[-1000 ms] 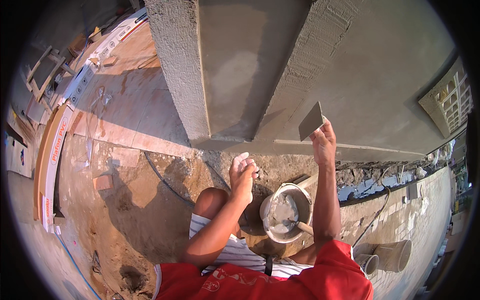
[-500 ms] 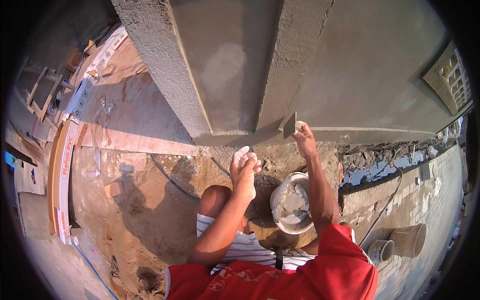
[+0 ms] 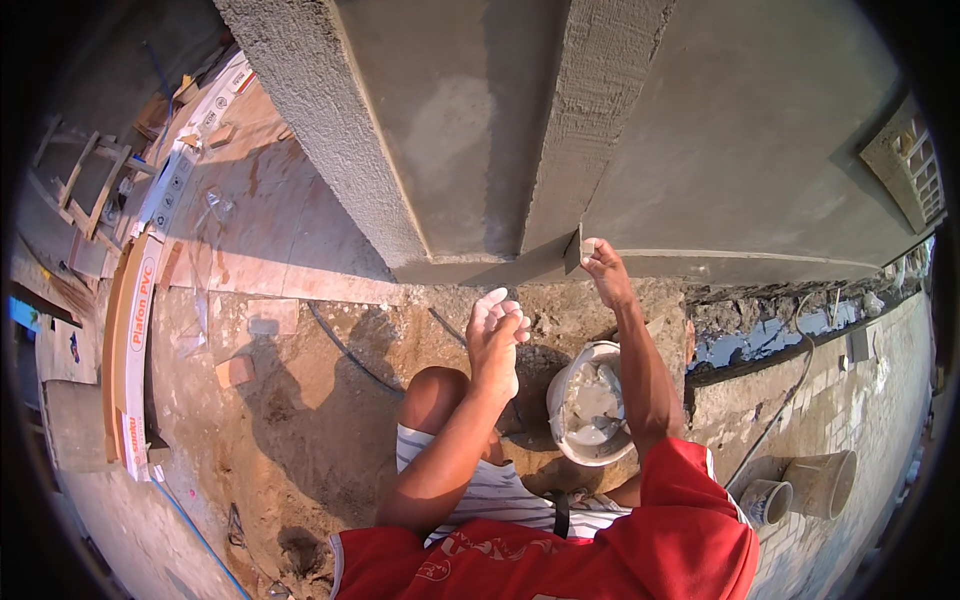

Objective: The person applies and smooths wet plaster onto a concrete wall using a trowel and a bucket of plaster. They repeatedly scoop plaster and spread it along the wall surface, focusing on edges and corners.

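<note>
Head view: from my distant seat I look down on two bare hands beside a smooth grey cement wall (image 3: 760,120).
Right hand (image 3: 607,275): toward 2 o'clock of centre, its grip pinching a small pale block (image 3: 588,252) on a thin, flat, grey rectangular plate (image 3: 573,252); I judge this hold leaves the plate's other face free.
Plate: at 2 o'clock, nearly edge-on to me, by the lower end of a rough grey cement band (image 3: 575,130); I cannot tell whether they touch.
Left hand (image 3: 493,345): just below centre at 6 o'clock, its grip loosely spread, fingers whitened, nothing visible in it; perhaps held off the wall to spare the surface.
Round whitish bucket (image 3: 553,400): between 4 and 5 o'clock, holding pale grey mix (image 3: 590,390), beside the right forearm, seemingly placed for a short reach.
Long white-and-brown carton (image 3: 135,400): at 9 o'clock, well apart from both hands, presumably out of the way.
</note>
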`<state>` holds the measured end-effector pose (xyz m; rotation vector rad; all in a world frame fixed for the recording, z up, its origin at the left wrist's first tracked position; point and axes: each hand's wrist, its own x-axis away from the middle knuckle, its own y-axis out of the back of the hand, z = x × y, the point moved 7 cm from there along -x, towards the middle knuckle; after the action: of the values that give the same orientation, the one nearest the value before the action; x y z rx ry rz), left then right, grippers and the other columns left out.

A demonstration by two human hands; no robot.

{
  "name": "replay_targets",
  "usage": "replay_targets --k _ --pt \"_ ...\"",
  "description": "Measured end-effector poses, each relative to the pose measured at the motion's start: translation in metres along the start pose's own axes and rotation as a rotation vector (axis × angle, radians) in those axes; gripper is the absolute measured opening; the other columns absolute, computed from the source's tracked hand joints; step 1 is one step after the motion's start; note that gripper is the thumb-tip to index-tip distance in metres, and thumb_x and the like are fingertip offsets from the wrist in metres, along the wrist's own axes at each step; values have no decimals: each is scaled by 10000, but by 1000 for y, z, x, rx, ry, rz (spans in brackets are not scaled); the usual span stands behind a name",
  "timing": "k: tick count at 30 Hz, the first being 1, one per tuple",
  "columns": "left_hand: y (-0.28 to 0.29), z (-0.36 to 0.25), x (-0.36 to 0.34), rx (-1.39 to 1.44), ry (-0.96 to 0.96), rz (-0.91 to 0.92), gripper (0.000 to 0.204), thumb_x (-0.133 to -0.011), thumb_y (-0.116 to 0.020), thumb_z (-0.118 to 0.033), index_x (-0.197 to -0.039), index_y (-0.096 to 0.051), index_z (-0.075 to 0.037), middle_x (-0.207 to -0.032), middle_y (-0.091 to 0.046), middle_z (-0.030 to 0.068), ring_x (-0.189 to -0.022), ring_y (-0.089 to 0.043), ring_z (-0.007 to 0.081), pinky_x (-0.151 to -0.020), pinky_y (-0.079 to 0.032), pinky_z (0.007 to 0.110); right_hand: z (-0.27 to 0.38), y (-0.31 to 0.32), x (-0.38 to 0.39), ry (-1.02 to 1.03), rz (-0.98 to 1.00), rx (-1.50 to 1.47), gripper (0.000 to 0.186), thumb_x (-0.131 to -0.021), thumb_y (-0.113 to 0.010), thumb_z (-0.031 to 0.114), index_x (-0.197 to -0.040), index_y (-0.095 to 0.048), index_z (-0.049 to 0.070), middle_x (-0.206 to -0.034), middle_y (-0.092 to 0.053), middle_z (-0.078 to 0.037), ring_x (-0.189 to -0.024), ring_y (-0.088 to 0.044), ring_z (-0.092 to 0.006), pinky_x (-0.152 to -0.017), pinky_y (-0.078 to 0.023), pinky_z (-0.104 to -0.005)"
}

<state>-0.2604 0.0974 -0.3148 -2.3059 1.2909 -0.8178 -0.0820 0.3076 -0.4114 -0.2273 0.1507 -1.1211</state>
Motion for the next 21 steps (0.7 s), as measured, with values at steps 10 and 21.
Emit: replay_targets --k 10,21 --pt "-8 3 2 -22 15 24 363 -877 -579 -51 -1227 -483 -49 -1014 -539 44 -814 -578 149 -693 -465 272 20 -9 -1 54 14 -65 276 -873 -498 -55 -1126 -520 53 -1050 -613 -31 -997 -563 -127 -933 -429 -312" --pt "-13 7 2 -54 12 38 354 -883 -568 -56 -1226 -479 -54 -1027 -531 49 -820 -574 151 -694 -462 270 118 -32 -2 278 45 -38 337 -863 -574 7 -1188 -487 38 -1085 -609 -64 -1031 -570 -166 -954 -434 -373"
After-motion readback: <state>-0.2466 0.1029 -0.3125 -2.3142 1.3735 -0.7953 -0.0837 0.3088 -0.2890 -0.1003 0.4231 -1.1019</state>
